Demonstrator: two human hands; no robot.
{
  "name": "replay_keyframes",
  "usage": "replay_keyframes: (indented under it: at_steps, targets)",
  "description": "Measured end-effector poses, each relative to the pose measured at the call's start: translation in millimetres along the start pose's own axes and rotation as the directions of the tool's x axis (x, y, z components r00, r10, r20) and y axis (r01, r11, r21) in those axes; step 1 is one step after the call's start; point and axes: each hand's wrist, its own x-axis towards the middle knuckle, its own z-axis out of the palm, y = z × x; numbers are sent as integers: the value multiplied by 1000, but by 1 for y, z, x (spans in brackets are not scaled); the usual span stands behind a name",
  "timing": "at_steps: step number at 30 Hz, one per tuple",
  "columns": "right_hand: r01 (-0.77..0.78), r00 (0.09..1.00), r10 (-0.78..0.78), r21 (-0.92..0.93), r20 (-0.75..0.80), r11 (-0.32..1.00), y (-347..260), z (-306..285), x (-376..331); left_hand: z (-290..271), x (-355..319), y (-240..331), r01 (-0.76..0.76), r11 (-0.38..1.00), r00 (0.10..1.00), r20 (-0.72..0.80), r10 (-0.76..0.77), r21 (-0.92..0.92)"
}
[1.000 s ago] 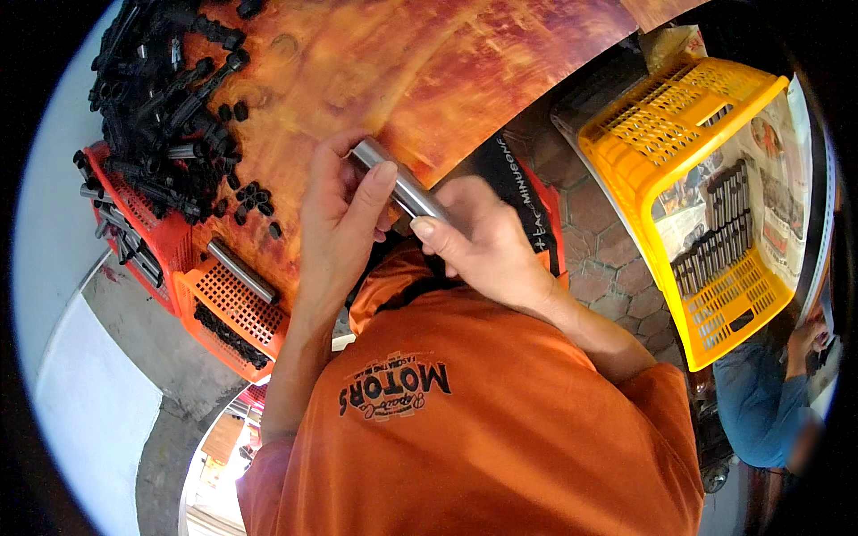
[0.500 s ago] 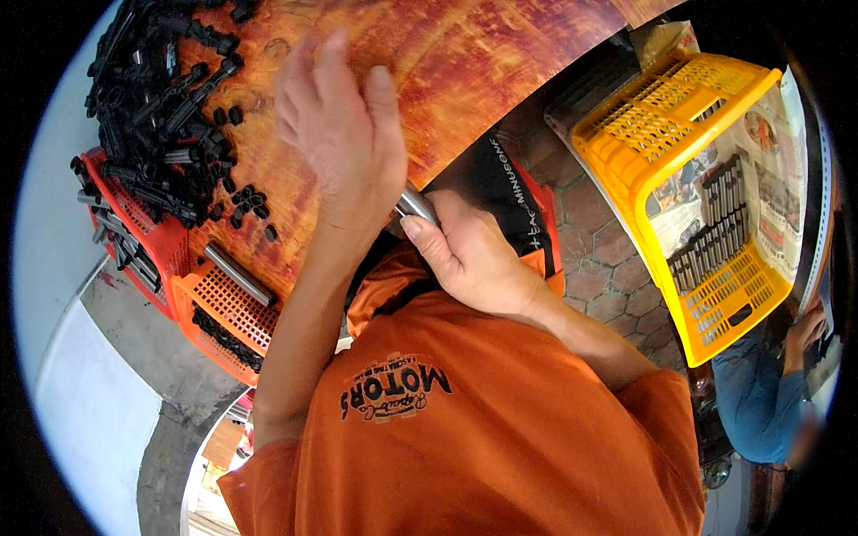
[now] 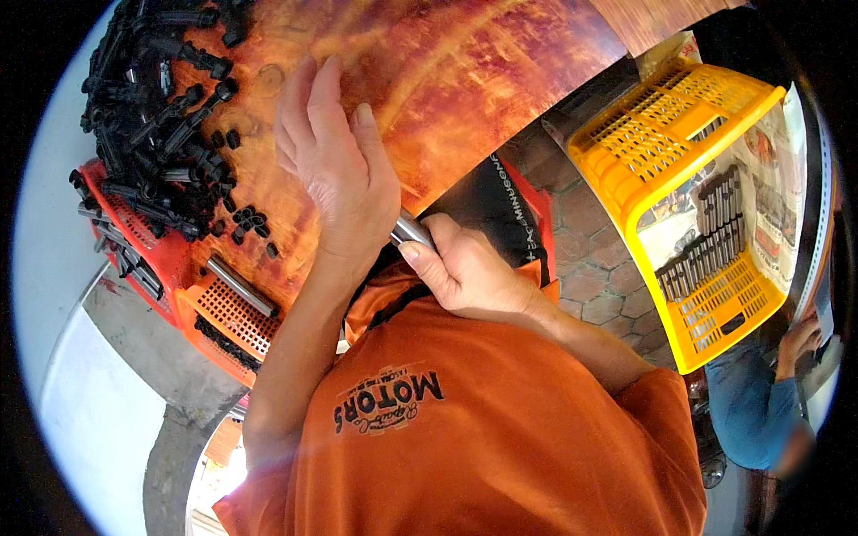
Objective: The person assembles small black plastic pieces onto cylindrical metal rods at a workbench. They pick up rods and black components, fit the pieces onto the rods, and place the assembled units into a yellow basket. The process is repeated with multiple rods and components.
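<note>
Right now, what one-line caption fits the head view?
Left hand reaches over an orange-brown tabletop toward black parts; right hand holds a metal tube; yellow basket alongside.

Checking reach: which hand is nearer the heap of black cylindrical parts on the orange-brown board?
Left. The left hand lies open right beside the heap of black cylindrical parts; the right hand grips a silver metal tube farther away.

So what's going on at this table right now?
A person in an orange shirt works at an orange-brown tabletop. The right hand grips a short metal tube. The left hand is spread open above the table, beside a pile of black parts. A yellow basket nearby holds more tubes.
</note>
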Motion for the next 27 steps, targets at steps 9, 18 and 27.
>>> replay_keyframes:
  at_steps: [9,18,27]
  targets:
    - [-39,998,39,-3,53,999,1,-3,3,1,2,-3,-37,998,999,17,38,-42]
    - [49,998,-49,-4,-49,999,-1,1,3,4,3,-6,-107,986,994,-42,103,-125]
    - [-11,998,12,26,-60,1000,-39,12,-2,-25,-14,-27,33,855,973,-178,-145,-517]
